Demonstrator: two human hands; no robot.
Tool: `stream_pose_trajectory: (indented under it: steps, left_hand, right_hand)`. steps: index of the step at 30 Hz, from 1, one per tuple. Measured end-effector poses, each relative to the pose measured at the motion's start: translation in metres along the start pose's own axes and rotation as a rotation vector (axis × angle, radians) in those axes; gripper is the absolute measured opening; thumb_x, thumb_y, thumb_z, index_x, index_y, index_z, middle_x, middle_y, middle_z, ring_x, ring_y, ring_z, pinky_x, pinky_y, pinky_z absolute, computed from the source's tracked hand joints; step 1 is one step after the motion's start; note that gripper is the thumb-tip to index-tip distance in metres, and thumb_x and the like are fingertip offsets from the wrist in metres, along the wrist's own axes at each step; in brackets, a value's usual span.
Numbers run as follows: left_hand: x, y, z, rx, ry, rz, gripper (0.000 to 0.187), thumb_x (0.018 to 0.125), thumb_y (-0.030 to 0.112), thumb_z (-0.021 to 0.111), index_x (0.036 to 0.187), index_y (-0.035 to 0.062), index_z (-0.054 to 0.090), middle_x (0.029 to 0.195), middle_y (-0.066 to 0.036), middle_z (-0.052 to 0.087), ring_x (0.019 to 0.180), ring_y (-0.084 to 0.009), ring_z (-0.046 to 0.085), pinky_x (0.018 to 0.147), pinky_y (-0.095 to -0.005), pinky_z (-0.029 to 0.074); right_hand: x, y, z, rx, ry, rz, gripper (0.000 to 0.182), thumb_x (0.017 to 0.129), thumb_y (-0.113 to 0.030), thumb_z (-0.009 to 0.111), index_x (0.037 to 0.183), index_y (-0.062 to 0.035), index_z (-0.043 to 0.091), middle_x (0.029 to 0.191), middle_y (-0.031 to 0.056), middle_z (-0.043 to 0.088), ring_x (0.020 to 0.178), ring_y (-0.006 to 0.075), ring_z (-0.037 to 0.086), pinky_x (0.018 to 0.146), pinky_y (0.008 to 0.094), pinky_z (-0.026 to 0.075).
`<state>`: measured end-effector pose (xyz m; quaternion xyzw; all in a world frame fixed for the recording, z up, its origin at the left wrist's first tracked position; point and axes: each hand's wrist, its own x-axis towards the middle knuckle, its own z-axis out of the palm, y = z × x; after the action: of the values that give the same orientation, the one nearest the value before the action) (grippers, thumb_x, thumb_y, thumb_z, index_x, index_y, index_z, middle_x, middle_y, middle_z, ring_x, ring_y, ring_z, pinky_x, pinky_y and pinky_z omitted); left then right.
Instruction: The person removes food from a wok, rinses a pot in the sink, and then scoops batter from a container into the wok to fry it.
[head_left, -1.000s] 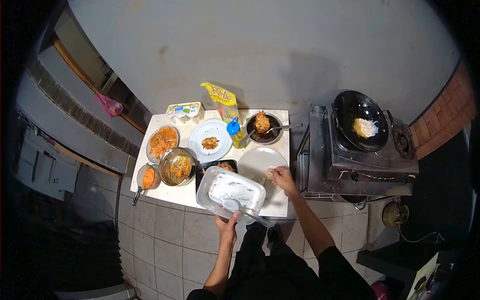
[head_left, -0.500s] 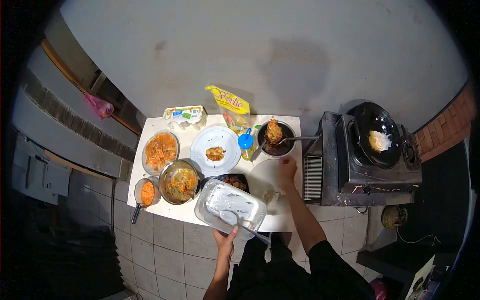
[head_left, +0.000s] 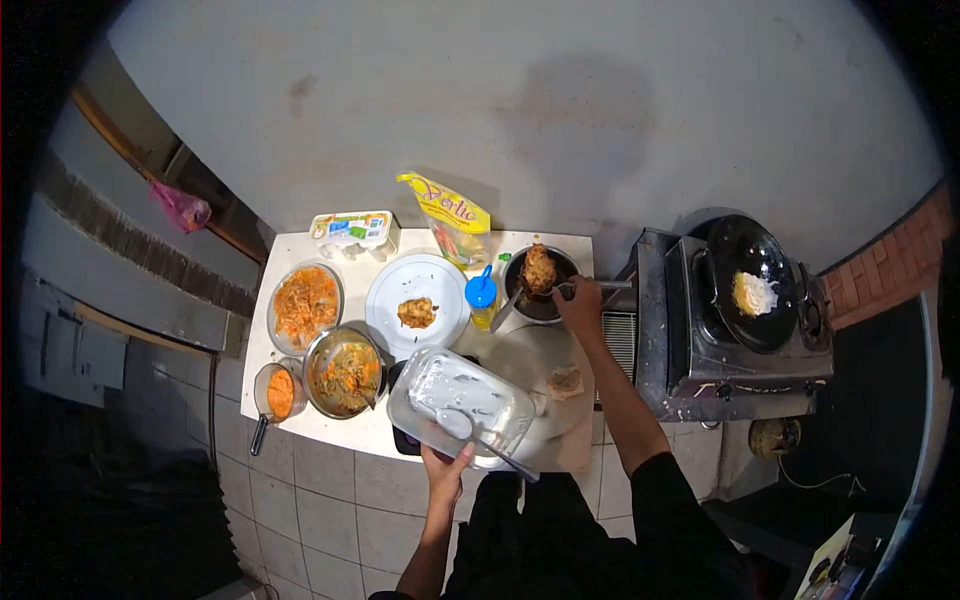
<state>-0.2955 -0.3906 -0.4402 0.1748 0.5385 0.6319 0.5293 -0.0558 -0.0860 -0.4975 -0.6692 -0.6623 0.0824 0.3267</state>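
My left hand (head_left: 445,468) grips the near edge of a clear rectangular container (head_left: 462,398) smeared with white batter, with a spoon (head_left: 470,432) lying in it. It is held over the front edge of the white table (head_left: 290,255). My right hand (head_left: 578,300) is closed on the metal handle (head_left: 610,285) of a utensil resting in a dark bowl (head_left: 535,298). A browned fritter (head_left: 540,266) sits on that utensil. A small pale piece of food (head_left: 565,380) lies on the large white plate (head_left: 520,355) below my right arm.
On the table stand a white plate with one fritter (head_left: 417,292), a blue-capped bottle (head_left: 481,296), a yellow oil pouch (head_left: 450,212), an egg carton (head_left: 352,230), bowls of orange shreds (head_left: 305,305) and mixed vegetables (head_left: 345,370), and a small pot (head_left: 272,392). To the right, a stove (head_left: 740,345) carries a black wok (head_left: 760,255) with white food.
My right hand left a pale piece on the large white plate, moved up, and closed on the utensil handle in the dark bowl. My left hand kept hold of the container.
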Motion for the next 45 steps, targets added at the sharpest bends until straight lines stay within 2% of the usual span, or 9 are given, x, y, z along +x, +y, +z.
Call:
stream_pose_trajectory:
  steps: [7,14,25,28,32,35,38,41,45]
  left_hand:
    - [-0.026,-0.010,0.014,-0.007,0.100,0.022,0.095,0.069,0.015,0.084,0.143,0.0006,0.026,0.135,-0.012,0.039,0.127,-0.0250,0.039,0.107,-0.0398,0.031]
    - [-0.047,-0.024,0.016,-0.055,0.188,0.030,0.084,0.067,0.003,0.082,0.136,-0.0004,0.034,0.129,-0.010,0.045,0.122,-0.0220,0.045,0.105,-0.0369,0.035]
    - [-0.039,-0.020,0.012,-0.098,0.208,0.036,0.086,0.069,0.002,0.081,0.138,-0.0006,0.031,0.130,-0.011,0.044,0.122,-0.0221,0.045,0.106,-0.0370,0.035]
    - [-0.037,-0.020,0.003,-0.115,0.217,0.038,0.088,0.068,0.002,0.082,0.139,-0.0006,0.030,0.130,-0.011,0.044,0.122,-0.0223,0.045,0.106,-0.0370,0.035]
    - [-0.039,-0.016,-0.008,-0.086,0.229,0.043,0.091,0.069,0.009,0.083,0.141,-0.0005,0.029,0.135,-0.012,0.041,0.127,-0.0251,0.041,0.108,-0.0395,0.031]
    - [-0.042,-0.016,-0.021,-0.068,0.240,0.051,0.092,0.069,0.011,0.082,0.143,-0.0008,0.028,0.137,-0.012,0.040,0.129,-0.0267,0.039,0.110,-0.0405,0.029]
    - [-0.044,-0.014,-0.032,-0.088,0.263,0.065,0.092,0.068,0.005,0.082,0.141,-0.0008,0.028,0.136,-0.013,0.040,0.127,-0.0252,0.041,0.108,-0.0394,0.032]
    - [-0.047,-0.015,-0.042,-0.096,0.292,0.083,0.092,0.067,0.003,0.082,0.141,-0.0009,0.028,0.136,-0.013,0.040,0.127,-0.0245,0.041,0.108,-0.0391,0.033]
    - [-0.055,-0.009,-0.052,-0.090,0.295,0.100,0.093,0.066,0.003,0.083,0.141,-0.0010,0.027,0.136,-0.013,0.040,0.127,-0.0247,0.041,0.109,-0.0389,0.032]
  right_hand:
    - [0.040,-0.014,0.045,-0.246,-0.220,0.046,0.063,0.069,-0.049,0.075,0.103,0.0026,0.063,0.117,0.0210,0.050,0.111,0.0381,0.045,0.091,0.0511,0.040]
    - [0.047,-0.028,0.061,-0.395,-0.237,0.140,0.075,0.065,-0.057,0.076,0.106,0.0039,0.062,0.117,0.0189,0.051,0.112,0.0339,0.046,0.094,0.0461,0.038]
    - [0.044,-0.050,0.037,-0.323,-0.108,0.245,0.074,0.062,-0.061,0.074,0.096,0.0042,0.066,0.112,0.0202,0.059,0.107,0.0348,0.055,0.089,0.0512,0.044]
    - [0.050,-0.048,0.023,-0.032,-0.265,0.421,0.066,0.066,-0.055,0.074,0.095,0.0039,0.069,0.106,0.0223,0.063,0.103,0.0374,0.059,0.091,0.0483,0.046]
    - [0.047,-0.057,-0.002,0.536,-0.176,0.393,0.043,0.068,-0.037,0.081,0.086,0.0011,0.072,0.076,0.0144,0.067,0.067,0.0301,0.066,0.072,0.0379,0.053]
    - [0.036,-0.155,-0.072,0.476,-0.092,0.004,0.035,0.075,-0.027,0.079,0.093,0.0014,0.068,0.086,0.0122,0.064,0.079,0.0210,0.062,0.069,0.0339,0.049]
    - [0.017,-0.224,-0.067,0.490,-0.033,-0.264,0.045,0.070,-0.030,0.082,0.097,0.0022,0.066,0.092,0.0157,0.059,0.084,0.0261,0.059,0.076,0.0382,0.047]
    - [-0.004,-0.273,-0.024,0.381,-0.244,-0.255,0.057,0.064,-0.042,0.079,0.100,-0.0004,0.067,0.115,0.0273,0.055,0.113,0.0416,0.049,0.096,0.0504,0.038]
    - [-0.024,-0.283,0.062,0.129,-0.548,-0.123,0.072,0.062,-0.056,0.074,0.104,0.0025,0.067,0.119,0.0297,0.054,0.120,0.0441,0.043,0.100,0.0530,0.033]
